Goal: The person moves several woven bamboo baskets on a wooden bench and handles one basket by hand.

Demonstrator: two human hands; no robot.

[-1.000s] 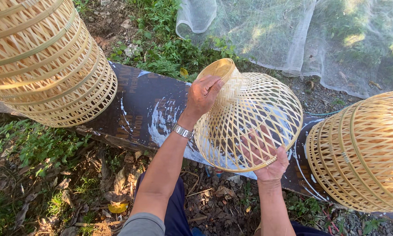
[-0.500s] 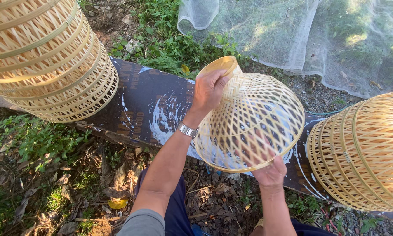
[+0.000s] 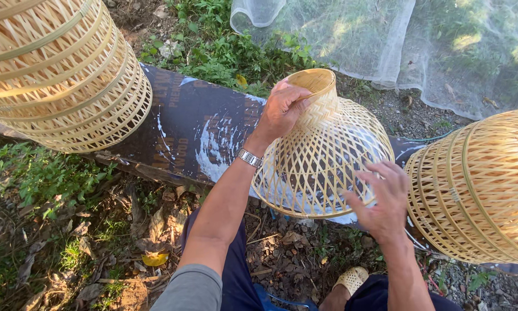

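grey sleeve (image 3: 193, 291), metal wristwatch (image 3: 250, 158), navy trousers (image 3: 236, 276)

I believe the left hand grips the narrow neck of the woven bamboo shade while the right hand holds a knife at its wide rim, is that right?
Not quite: the right hand holds no knife; it is bare, fingers spread at the wide rim. The head view shows this. The left hand does grip the shade at its neck.

Counting from here: three woven bamboo baskets showing, one in middle (image 3: 322, 155), one sitting left (image 3: 57, 69), one sitting right (image 3: 478, 184). Two hands working, left (image 3: 282, 109), right (image 3: 383, 198). One wristwatch (image 3: 249, 158). One white net (image 3: 386, 40) lying behind.
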